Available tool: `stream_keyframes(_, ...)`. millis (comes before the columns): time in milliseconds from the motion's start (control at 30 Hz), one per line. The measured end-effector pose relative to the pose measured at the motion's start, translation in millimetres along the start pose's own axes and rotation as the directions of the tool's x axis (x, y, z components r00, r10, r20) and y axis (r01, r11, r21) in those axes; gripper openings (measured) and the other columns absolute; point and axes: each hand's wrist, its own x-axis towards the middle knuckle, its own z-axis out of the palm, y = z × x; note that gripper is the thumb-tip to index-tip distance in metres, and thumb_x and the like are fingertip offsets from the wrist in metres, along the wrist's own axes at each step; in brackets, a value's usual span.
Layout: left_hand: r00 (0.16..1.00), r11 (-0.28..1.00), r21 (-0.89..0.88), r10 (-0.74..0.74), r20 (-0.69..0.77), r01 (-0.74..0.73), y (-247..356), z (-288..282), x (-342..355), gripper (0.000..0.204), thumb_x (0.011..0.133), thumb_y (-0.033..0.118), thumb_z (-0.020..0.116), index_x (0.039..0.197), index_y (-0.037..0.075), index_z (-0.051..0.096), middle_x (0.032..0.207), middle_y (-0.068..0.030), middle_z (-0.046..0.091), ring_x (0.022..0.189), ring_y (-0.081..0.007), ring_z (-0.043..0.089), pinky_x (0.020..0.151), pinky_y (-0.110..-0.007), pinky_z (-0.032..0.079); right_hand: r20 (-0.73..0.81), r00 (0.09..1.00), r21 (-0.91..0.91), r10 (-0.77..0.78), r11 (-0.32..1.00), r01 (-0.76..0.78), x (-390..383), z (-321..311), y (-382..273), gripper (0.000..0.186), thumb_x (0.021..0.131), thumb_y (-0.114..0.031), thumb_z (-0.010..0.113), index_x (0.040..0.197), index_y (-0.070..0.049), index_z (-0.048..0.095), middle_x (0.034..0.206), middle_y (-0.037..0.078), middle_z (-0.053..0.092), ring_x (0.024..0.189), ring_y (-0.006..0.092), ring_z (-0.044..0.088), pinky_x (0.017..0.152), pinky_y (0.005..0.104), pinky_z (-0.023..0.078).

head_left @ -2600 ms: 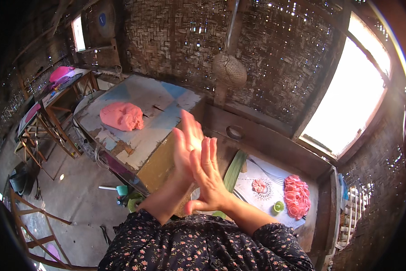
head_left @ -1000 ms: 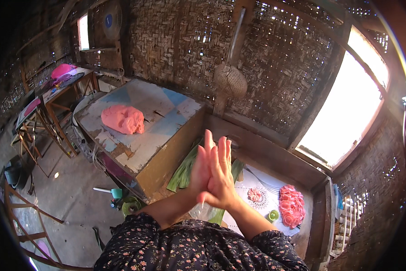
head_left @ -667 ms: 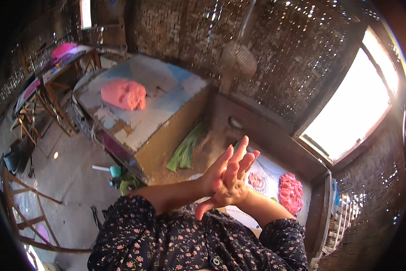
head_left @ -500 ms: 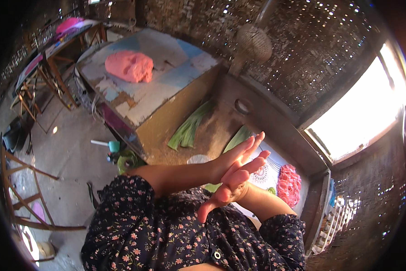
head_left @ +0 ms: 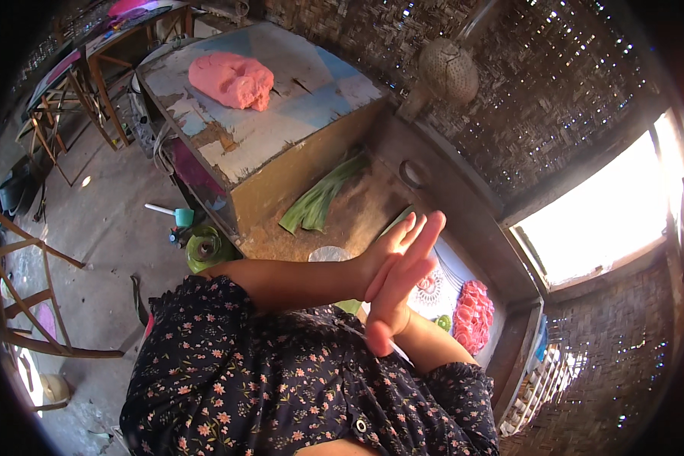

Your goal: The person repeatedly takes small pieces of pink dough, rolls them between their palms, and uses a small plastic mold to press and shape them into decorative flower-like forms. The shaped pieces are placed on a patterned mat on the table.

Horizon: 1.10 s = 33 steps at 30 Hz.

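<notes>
The pink petal-like rounds [head_left: 473,315] lie heaped on the white patterned sheet [head_left: 452,267], just right of our hands. Our left hand [head_left: 385,254] and right hand [head_left: 404,285] meet palm to palm, fingers long, grip released rather than clenched; whether anything sits between the palms, we cannot tell. We'd do well to keep them parallel and press evenly, as a slant would probably leave any piece lopsided. Farther left, the pink dough-like lump [head_left: 230,79] rests on the peeling surface [head_left: 300,114].
</notes>
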Motion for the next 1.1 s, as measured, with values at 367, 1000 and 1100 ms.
stream_keyframes(367,0.867,0.842,-0.209,0.487,-0.103,-0.497,13,22,23,0.079,0.087,0.067,0.025,0.144,0.017,0.005,0.15,-0.0077,0.003,0.137,-0.0229,0.007,0.11,-0.037,0.008,0.046,0.999,-0.31,0.02,0.951,-0.004,16,2,11,0.097,0.077,-0.076,0.032,0.145,-0.013,0.003,0.148,0.023,-0.006,0.137,0.039,-0.009,0.107,0.0526,-0.005)
stream_keyframes(1000,0.891,0.833,-0.446,-0.43,-0.146,0.329,-25,-69,14,0.09,0.079,0.077,0.023,0.141,0.013,0.017,0.137,0.0007,0.034,0.123,-0.0149,0.034,0.101,-0.033,0.027,-0.075,0.862,0.367,0.501,0.818,-0.444,17,-12,55,0.083,0.083,-0.039,0.056,0.145,-0.009,0.01,0.149,0.014,0.015,0.138,0.0261,0.011,0.109,0.0406,0.013)
stream_keyframes(1100,0.92,0.938,-0.341,-0.186,-0.344,0.063,-33,-88,16,0.083,0.078,0.071,0.042,0.133,0.011,0.029,0.131,-0.0056,0.037,0.109,-0.0185,0.045,0.094,-0.038,0.035,0.273,0.72,0.003,0.638,0.748,-0.664,-20,-11,70,0.064,0.089,-0.027,0.057,0.139,-0.001,0.027,0.137,0.013,0.039,0.127,0.0207,0.035,0.106,0.0317,0.023)
